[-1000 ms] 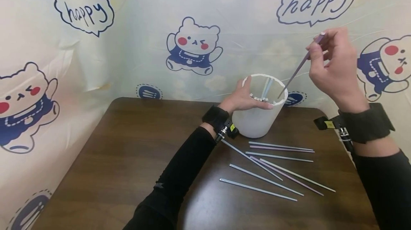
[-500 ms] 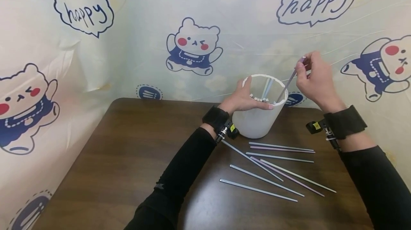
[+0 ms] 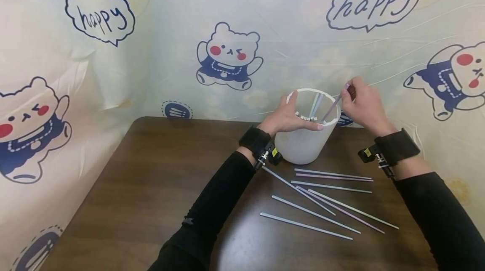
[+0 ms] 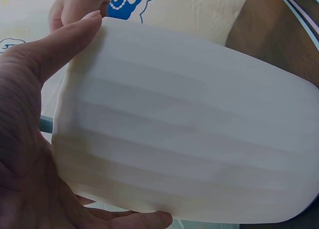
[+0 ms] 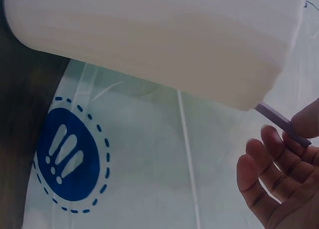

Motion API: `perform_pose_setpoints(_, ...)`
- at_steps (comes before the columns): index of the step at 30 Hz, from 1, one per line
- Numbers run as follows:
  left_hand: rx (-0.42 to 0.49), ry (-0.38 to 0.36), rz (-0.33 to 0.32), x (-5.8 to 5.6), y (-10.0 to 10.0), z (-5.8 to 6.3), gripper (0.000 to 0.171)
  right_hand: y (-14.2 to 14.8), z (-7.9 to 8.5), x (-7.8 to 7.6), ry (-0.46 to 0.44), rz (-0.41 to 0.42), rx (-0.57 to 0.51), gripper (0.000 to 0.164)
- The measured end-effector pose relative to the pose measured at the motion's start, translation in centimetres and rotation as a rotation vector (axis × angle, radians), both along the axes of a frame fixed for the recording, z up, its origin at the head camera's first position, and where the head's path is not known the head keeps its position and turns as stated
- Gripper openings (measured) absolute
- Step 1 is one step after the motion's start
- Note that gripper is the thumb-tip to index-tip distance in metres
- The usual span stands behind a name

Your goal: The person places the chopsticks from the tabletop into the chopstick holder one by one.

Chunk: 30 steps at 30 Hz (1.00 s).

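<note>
A white plastic bin [image 3: 303, 144] stands at the back right of the table, several pale-blue chopsticks [image 3: 315, 104] leaning inside it. My left hand [image 3: 286, 117] grips its rim from the left; in the left wrist view the thumb and fingers spread round the bin's wall [image 4: 189, 119]. Between thumb and fingertips, my right hand [image 3: 361, 102] pinches a purple chopstick [image 3: 335, 103] by its upper end, the lower part slanting down inside the bin's right rim. In the right wrist view, the other fingers [image 5: 259, 164] lie loosely bent below the purple chopstick [image 5: 279, 120].
Several loose chopsticks [image 3: 307, 225], blue, purple and pale cream, lie scattered on the brown wooden table [image 3: 170, 178] in front of the bin; some cross each other. A printed cloth backdrop [image 3: 265, 10] hangs close behind the table and round its sides.
My right hand has moved down and left, lowering the purple chopstick deeper into the bin. The left hand keeps its hold on the rim, and the chopsticks on the table lie as before.
</note>
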State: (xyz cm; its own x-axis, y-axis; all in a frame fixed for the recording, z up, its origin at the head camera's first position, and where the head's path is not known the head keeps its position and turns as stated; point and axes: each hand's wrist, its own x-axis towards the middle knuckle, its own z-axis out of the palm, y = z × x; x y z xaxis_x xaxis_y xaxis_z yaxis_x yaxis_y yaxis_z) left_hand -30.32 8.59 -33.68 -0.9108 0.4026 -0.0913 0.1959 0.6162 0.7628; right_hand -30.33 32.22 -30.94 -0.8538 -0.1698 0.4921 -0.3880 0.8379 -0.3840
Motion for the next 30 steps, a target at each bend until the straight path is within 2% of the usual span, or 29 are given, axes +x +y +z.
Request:
perform_pose_setpoints(9, -0.004, 0.006, -0.008, 0.0, 0.0, 0.0, 0.13, 0.2, -1.2, -0.2, -0.02, 0.004, 0.021, 0.024)
perform_pose_setpoints(19, 0.008, -0.001, 0.001, 0.1, -0.1, 0.1, 0.13, 0.0, -2.5, -0.1, 0.02, 0.046, 0.087, 0.03)
perform_pose_setpoints(26, -0.003, 0.011, 0.002, 0.0, 0.0, 0.0, 0.13, 0.2, -2.3, 0.3, 0.001, 0.055, 0.044, 0.035)
perform_pose_setpoints(30, 0.002, 0.01, 0.006, 0.1, 0.0, 0.0, 0.13, 0.7, -1.8, 0.9, 0.033, 0.0, -0.051, 0.036)
